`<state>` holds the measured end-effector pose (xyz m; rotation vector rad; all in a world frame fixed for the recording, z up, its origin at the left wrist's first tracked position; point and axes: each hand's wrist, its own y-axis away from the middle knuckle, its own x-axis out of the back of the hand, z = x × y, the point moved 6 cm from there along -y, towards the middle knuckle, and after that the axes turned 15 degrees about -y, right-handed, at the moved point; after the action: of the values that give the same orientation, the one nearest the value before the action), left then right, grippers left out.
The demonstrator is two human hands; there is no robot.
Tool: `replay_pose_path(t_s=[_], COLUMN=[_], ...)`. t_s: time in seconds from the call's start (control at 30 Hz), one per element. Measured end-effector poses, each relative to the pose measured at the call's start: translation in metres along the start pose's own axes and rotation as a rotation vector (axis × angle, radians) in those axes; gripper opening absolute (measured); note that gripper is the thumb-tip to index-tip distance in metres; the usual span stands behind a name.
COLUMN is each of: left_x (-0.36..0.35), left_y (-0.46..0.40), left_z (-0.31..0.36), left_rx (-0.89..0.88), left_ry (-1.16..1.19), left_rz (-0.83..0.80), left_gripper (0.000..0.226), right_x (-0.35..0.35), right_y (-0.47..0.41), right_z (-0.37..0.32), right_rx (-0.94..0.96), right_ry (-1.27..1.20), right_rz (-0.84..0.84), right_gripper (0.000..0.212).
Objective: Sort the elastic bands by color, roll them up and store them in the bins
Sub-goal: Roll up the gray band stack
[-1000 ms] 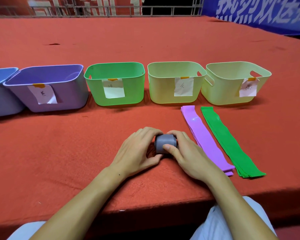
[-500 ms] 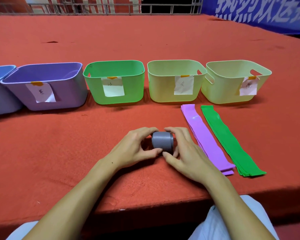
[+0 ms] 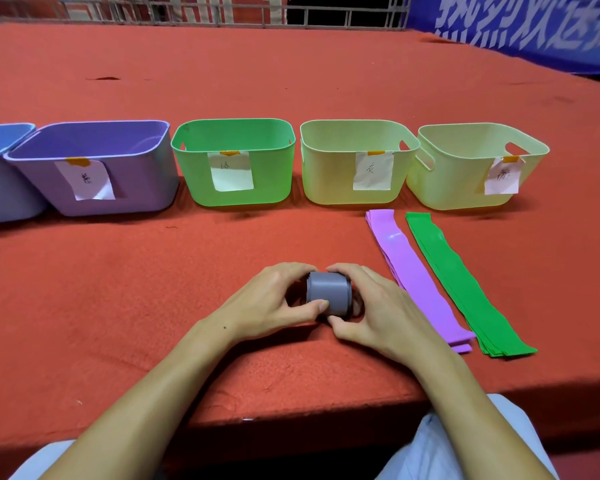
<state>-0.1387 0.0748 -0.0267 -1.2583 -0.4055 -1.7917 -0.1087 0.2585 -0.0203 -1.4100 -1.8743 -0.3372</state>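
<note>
Both hands meet at lower centre of the frame w/ a grey rolled band (image 3: pixel 328 295) between them. Left hand (image 3: pixel 269 299) curls round the roll from the left: thumb tip pressed on its near face, fingers wrapped over the top. Right hand (image 3: pixel 383 308) cups it from the right, fingers over the top edge, thumb tucked under the near side. So both hands hold the roll; it sits at or just above the red surface (image 3: pixel 153 289), can't tell whether it touches.

Right of the hands, two flat stacks lie side by side, angled toward lower right: purple bands (image 3: pixel 414 278) just beside the right hand, green bands (image 3: pixel 465 292) next to them on the outer side, close but edges apart. Far ends of both stacks sit near the bins.

Row of bins across mid frame, left to right: blue bin (image 3: pixel 0 174) cut off at the frame edge, purple bin (image 3: pixel 142 181), green bin (image 3: pixel 271 174), pale yellow bin (image 3: pixel 326 174), 2nd pale yellow bin (image 3: pixel 440 188) w/ handle slots. The four fully seen bins each carry a paper label (image 3: pixel 231 171) taped on the front w/ a handwritten char, too small to read. Bin interiors look bare as far as visible.

Top of frame: metal railing (image 3: pixel 222 13), blue banner (image 3: pixel 520 26) at upper right. Pale trousers (image 3: pixel 465 452) at the bottom edge.
</note>
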Motion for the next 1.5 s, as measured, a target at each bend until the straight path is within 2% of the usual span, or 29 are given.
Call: replay_pose_path(t_s=[0.2, 0.3, 0.4, 0.57, 0.7, 0.87, 1.07, 1.23, 1.4, 1.5], left_x=[0.000, 0.000, 0.000, 0.009, 0.024, 0.027, 0.032, 0.032, 0.035, 0.035], left_y=[0.005, 0.007, 0.009, 0.015, 0.019, 0.024, 0.024, 0.027, 0.026, 0.025], left_z=[0.000, 0.002, 0.004, 0.008, 0.008, 0.024, 0.024, 0.025, 0.026, 0.023], left_rx=[0.015, 0.015, 0.026, 0.016, -0.008, -0.155, -0.161, -0.129, -0.128, -0.076], left_ry=[-0.015, -0.028, -0.011, 0.009, 0.126, -0.021, -0.171, -0.098, 0.043, 0.095], left_rz=[-0.029, -0.041, -0.046, 0.018, 0.092, 0.061, 0.124, 0.065, 0.089, 0.091], left_gripper=[0.042, 0.041, 0.032, 0.032, 0.059, 0.082, 0.070, 0.085, 0.070, 0.064], right_x=[-0.002, -0.002, -0.001, 0.001, 0.002, 0.008, 0.008, 0.009, 0.008, 0.006], right_y=[0.001, 0.002, 0.003, 0.005, 0.005, 0.007, 0.010, 0.012, 0.015, 0.015], right_z=[0.001, -0.002, -0.009, -0.015, -0.013, -0.013, -0.015, -0.014, -0.011, -0.009], right_rx=[0.019, 0.039, 0.065, 0.094, 0.046, 0.025, 0.039, -0.002, -0.045, -0.053], right_ry=[0.003, 0.011, 0.020, 0.022, -0.016, -0.140, -0.261, -0.347, -0.483, -0.576], right_rz=[-0.021, -0.028, 0.024, 0.116, 0.117, 0.158, 0.184, 0.170, 0.125, 0.121], right_gripper=[0.077, 0.071, 0.062, 0.061, 0.060, 0.052, 0.042, 0.041, 0.030, 0.034])
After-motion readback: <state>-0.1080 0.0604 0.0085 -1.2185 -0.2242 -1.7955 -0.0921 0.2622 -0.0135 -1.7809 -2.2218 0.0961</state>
